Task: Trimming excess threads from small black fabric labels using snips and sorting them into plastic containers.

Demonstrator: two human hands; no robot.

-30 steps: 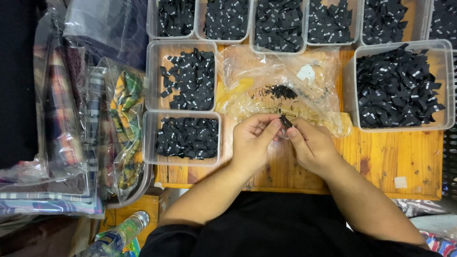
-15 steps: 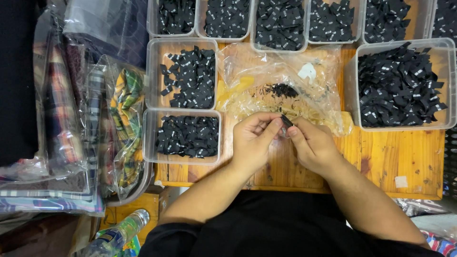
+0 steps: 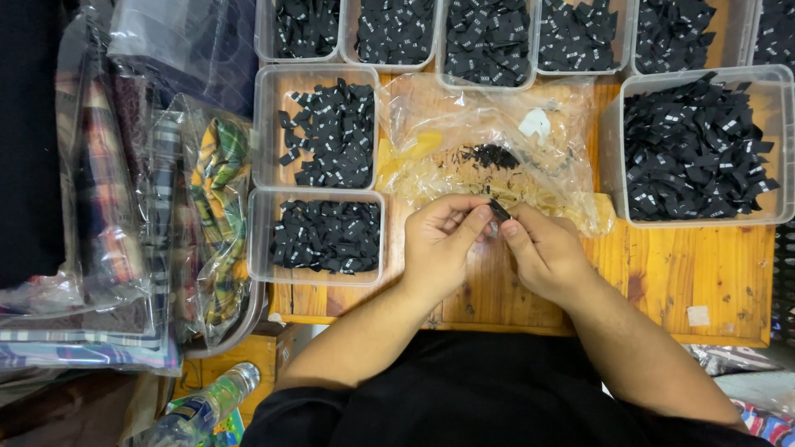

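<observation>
Two hands at a wooden table, pinching one small black label between them.

Near edge: one plastic bottle [image 3: 207, 406] lies low at the left, beside bagged patterned fabric [image 3: 124, 240]; on the wooden table [image 3: 704, 273] the left hand [image 3: 439, 248] and right hand [image 3: 542, 252] meet, fingertips closed together on one black label [image 3: 499, 210], held just above the table at centre, remaining fingers curled; just beyond lies one crumpled clear plastic bag [image 3: 497, 153] with a small heap of black scraps inside; left of the hands, two clear tubs of black labels, near tub [image 3: 319, 236] and far tub [image 3: 319, 132]; right, one large tub [image 3: 704, 145], same contents; far edge, a row of at least five trays [image 3: 489, 41], cut off by the frame.
</observation>
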